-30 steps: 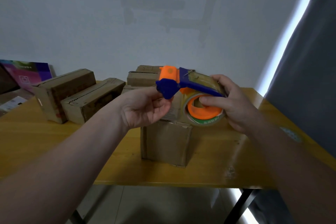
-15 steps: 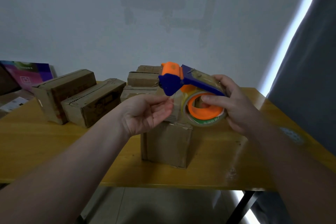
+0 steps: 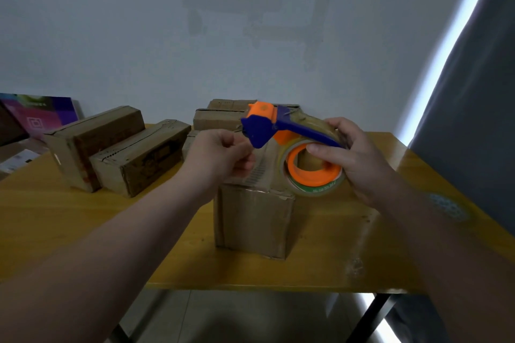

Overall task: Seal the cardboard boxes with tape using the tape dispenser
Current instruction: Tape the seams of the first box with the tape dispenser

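Spare boxes (image 3: 92, 144) sit left on the table (image 3: 41, 217). Your left hand (image 3: 223, 156) is curled at the blue mouth of the tape dispenser (image 3: 262, 131) (pinching the clear tape? can't tell). Your right hand (image 3: 359, 164) grips its roll (image 3: 317, 189), over the box (image 3: 253, 220) mid-table. Looks like tape-start; next you'd need the end stuck on the seam.

So you're going bare-armed in this one. Your left forearm (image 3: 111, 245) is showing uncovered skin from the bottom edge right up to the wrist, and your right forearm (image 3: 451, 253) is looking the same, uncovered the whole way. Your left grip (image 3: 220, 156) and right grip (image 3: 359, 167) are both showing up bare too. The right thumb (image 3: 316, 149) is showing a short-looking, plain nail. Everything's sitting in dim light, so finer skin detail is getting lost.
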Demonstrator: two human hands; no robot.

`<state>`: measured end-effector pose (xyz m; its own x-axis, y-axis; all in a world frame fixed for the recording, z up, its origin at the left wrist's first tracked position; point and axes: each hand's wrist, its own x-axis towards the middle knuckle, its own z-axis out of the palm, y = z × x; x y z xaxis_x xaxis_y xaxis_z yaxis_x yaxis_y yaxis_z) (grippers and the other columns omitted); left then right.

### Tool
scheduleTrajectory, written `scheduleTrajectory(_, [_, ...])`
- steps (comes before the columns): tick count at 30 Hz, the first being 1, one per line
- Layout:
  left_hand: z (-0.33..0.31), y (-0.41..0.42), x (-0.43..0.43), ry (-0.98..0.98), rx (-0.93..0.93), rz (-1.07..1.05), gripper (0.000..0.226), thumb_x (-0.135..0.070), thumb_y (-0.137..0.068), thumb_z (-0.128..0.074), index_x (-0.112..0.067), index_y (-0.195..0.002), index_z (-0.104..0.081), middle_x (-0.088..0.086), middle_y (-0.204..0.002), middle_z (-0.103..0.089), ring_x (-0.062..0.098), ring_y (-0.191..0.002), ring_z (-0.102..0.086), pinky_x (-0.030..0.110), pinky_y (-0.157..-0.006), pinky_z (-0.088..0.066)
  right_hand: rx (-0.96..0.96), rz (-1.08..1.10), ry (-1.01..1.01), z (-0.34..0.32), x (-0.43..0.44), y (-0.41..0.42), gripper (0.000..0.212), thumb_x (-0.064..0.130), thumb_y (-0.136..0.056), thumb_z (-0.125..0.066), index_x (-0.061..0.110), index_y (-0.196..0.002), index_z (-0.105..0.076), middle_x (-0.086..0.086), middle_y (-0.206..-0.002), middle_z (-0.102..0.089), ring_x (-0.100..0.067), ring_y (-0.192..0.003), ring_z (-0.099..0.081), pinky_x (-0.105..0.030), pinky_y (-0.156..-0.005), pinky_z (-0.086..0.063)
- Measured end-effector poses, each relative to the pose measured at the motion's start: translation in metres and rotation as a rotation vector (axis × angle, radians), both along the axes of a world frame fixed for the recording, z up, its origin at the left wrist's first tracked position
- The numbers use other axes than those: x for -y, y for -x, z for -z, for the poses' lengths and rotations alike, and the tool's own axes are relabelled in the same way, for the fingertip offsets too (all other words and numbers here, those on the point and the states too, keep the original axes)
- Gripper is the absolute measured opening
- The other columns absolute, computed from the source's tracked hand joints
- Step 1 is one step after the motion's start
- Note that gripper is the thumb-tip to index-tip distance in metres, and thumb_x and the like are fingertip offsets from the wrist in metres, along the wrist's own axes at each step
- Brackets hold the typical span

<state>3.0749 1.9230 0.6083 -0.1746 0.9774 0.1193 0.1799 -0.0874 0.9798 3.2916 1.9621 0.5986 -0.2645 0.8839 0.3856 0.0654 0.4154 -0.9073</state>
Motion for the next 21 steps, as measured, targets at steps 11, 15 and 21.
scheduleTrajectory(11, [-0.019,0.025,-0.013,0.157,0.015,0.016,0.011,-0.009,-0.091,-0.058,-0.004,-0.086,-0.066,0.001,-0.050,-0.060,0.007,-0.043,-0.055,0.019,-0.042,-0.046,0.308,-0.029,-0.110,-0.018,0.001,-0.010,0.058,0.044,-0.058,-0.080,0.040,-0.111,-0.056,0.021,-0.098,-0.064,-0.001,-0.091,-0.063,-0.018,-0.070,-0.054])
scheduleTrajectory(15, [-0.025,0.032,-0.020,0.270,0.053,0.113,0.012,-0.007,-0.090,-0.057,-0.002,-0.083,-0.065,0.001,-0.049,-0.059,0.005,-0.042,-0.053,0.017,-0.041,-0.045,0.427,-0.042,-0.155,-0.030,0.005,-0.010,0.063,0.054,-0.052,-0.080,0.049,-0.108,-0.052,0.019,-0.101,-0.062,0.004,-0.091,-0.060,-0.015,-0.069,-0.052])
scheduleTrajectory(21, [-0.012,0.040,-0.018,0.283,-0.029,0.126,0.011,-0.009,-0.090,-0.057,-0.003,-0.085,-0.065,0.001,-0.053,-0.061,0.006,-0.045,-0.053,0.019,-0.042,-0.046,0.555,-0.061,-0.144,-0.037,0.014,-0.012,0.065,0.058,-0.051,-0.074,0.049,-0.111,-0.051,0.020,-0.103,-0.061,0.002,-0.091,-0.061,-0.014,-0.067,-0.053])
